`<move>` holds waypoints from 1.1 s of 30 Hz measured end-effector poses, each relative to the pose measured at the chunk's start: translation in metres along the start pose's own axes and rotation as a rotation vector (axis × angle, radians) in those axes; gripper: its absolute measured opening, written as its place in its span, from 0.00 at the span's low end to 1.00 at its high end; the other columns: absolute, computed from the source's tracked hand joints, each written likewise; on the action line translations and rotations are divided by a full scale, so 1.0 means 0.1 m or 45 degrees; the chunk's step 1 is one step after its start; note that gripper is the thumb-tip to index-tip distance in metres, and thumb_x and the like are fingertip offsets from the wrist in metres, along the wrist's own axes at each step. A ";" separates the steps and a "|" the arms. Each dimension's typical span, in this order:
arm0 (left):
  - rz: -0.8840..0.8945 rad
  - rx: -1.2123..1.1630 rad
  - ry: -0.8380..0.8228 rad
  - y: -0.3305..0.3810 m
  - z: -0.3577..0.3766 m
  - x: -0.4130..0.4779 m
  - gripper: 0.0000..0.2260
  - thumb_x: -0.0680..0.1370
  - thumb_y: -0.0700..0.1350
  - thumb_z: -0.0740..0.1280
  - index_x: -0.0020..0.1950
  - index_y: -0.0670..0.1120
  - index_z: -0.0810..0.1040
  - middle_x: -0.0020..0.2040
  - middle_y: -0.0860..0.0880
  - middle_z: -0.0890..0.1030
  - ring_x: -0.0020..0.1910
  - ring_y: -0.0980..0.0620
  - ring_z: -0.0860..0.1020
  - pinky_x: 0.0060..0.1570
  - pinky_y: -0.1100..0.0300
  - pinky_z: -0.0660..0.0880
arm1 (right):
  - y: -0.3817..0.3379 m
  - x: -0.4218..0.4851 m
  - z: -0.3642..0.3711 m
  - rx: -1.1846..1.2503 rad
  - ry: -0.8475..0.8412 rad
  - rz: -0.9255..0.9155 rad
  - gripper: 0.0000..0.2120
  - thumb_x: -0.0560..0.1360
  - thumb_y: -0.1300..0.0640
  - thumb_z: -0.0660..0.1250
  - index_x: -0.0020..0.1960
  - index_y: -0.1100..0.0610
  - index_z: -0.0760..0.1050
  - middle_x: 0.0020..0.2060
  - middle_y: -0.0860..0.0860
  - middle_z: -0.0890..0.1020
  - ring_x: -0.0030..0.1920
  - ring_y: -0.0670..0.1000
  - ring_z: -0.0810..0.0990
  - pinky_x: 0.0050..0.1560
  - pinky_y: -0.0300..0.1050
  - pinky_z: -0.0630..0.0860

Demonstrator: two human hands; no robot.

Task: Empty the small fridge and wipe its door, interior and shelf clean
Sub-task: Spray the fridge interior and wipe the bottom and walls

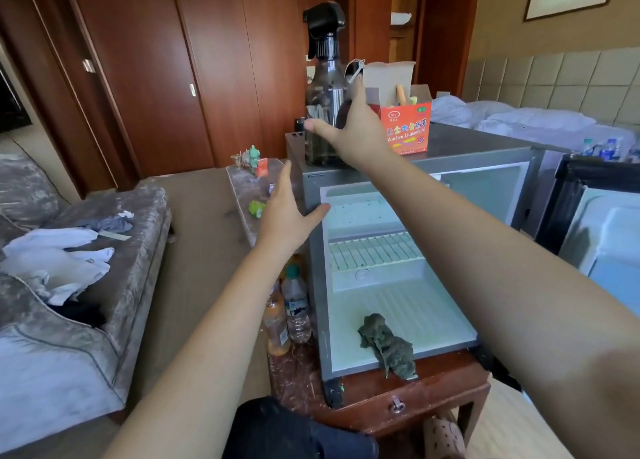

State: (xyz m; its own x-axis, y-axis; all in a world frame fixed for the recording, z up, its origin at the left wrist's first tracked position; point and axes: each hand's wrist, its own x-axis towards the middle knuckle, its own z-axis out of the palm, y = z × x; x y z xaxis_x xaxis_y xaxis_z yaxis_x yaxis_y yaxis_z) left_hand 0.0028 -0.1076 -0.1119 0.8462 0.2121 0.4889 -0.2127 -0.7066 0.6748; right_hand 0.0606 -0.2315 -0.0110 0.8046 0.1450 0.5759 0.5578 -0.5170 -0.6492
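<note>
The small grey fridge (485,167) stands open on a wooden side table, its pale green interior (398,306) and ribbed white shelf (374,250) bare of items. A crumpled dark green cloth (388,346) lies on the fridge floor at its front lip. A dark spray bottle (325,88) with a black trigger head stands on top of the fridge. My right hand (349,126) is spread open right in front of the bottle, thumb to the left. My left hand (287,209) is open by the fridge's upper left corner, thumb touching the frame. The open door (606,223) is at the right.
An orange box (408,126) with items stands on the fridge top. Two plastic bottles (287,313) stand on the wooden table (415,403) left of the fridge. A grey sofa (69,320) with clothes is at left, a bench with small toys (254,160) behind, beds at far right.
</note>
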 end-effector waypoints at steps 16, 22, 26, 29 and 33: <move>-0.335 -0.378 0.189 -1.18 1.13 -1.08 0.17 0.76 0.50 0.71 0.63 0.47 0.78 0.56 0.57 0.81 0.55 0.60 0.80 0.54 0.64 0.76 | 3.06 -2.47 0.87 -0.420 -0.614 0.339 0.19 0.77 0.58 0.64 0.68 0.60 0.71 0.65 0.56 0.75 0.65 0.57 0.72 0.64 0.49 0.69; -0.462 -0.377 0.138 -1.39 1.26 -1.27 0.13 0.76 0.41 0.71 0.59 0.45 0.78 0.52 0.56 0.81 0.46 0.67 0.79 0.45 0.75 0.73 | 3.41 -2.52 1.35 -0.515 -0.714 0.286 0.30 0.77 0.53 0.67 0.75 0.60 0.62 0.73 0.56 0.66 0.72 0.57 0.63 0.70 0.51 0.65; -0.510 -0.364 0.159 -1.39 1.33 -1.33 0.11 0.76 0.39 0.71 0.57 0.46 0.77 0.50 0.59 0.79 0.44 0.72 0.78 0.44 0.77 0.71 | 3.60 -2.25 1.48 -0.436 -0.422 0.307 0.18 0.74 0.69 0.61 0.63 0.63 0.76 0.60 0.59 0.79 0.62 0.61 0.70 0.57 0.49 0.71; -0.535 -0.342 0.148 -1.41 1.34 -1.34 0.11 0.77 0.42 0.70 0.58 0.47 0.77 0.49 0.61 0.79 0.44 0.72 0.78 0.47 0.73 0.74 | 3.66 -1.90 1.65 -0.532 -0.337 0.367 0.15 0.74 0.68 0.59 0.57 0.65 0.78 0.58 0.59 0.78 0.60 0.60 0.70 0.55 0.46 0.67; -0.606 -0.361 0.145 -1.50 1.40 -1.35 0.08 0.77 0.46 0.69 0.55 0.51 0.78 0.49 0.61 0.80 0.47 0.66 0.80 0.57 0.52 0.78 | 3.67 -1.58 2.04 -0.394 -0.342 0.471 0.23 0.75 0.67 0.57 0.70 0.62 0.68 0.61 0.61 0.74 0.61 0.60 0.72 0.59 0.50 0.70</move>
State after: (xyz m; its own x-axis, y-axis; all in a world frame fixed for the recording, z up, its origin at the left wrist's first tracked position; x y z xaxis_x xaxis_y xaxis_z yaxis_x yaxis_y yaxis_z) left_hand -0.0113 -0.1246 -0.3563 0.8263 0.5454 0.1403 0.0430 -0.3094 0.9500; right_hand 0.1795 -0.2721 -0.4421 0.9819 0.0960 0.1635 0.1748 -0.7923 -0.5846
